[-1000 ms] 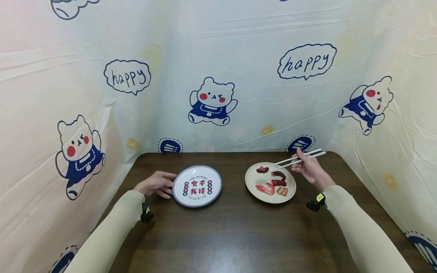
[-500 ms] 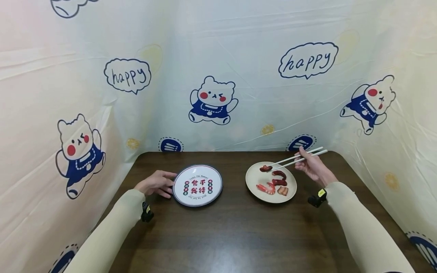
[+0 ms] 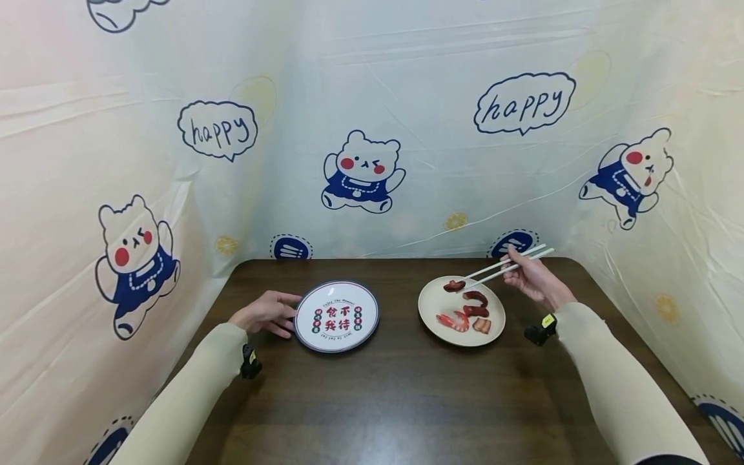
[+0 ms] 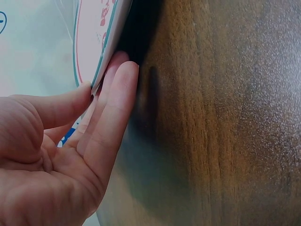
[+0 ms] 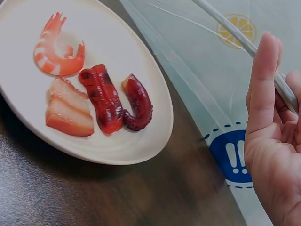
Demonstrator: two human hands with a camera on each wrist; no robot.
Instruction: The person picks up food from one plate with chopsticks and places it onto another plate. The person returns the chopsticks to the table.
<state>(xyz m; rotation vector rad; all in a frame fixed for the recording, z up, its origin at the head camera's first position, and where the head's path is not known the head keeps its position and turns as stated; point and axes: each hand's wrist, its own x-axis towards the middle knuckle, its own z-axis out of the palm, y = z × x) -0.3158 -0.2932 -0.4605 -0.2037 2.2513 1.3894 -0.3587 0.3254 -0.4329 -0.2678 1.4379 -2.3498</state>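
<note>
My left hand [image 3: 267,314] pinches the left rim of a white plate [image 3: 337,342] with a blue edge and red and dark lettering. In the left wrist view its thumb [image 4: 63,106] is on the rim and the fingers reach beneath. My right hand [image 3: 535,279] holds a pair of pale chopsticks [image 3: 494,268], which slant down to the left. Their tips meet a small brown-red food piece [image 3: 453,285] at the far side of a cream plate [image 3: 430,310]. That piece is out of the right wrist view.
On the cream plate also lie a shrimp [image 5: 59,59], a pork belly slice [image 5: 69,110], a glazed red strip [image 5: 103,101] and a curled octopus tentacle [image 5: 141,103]. Both plates are on a dark wooden table [image 3: 372,400]. A printed curtain [image 3: 360,77] closes off the back and sides.
The chopsticks' rear ends have risen, so they slant more steeply. The brown-red piece at their tips has shifted slightly right. My left hand and its plate have stayed put.
</note>
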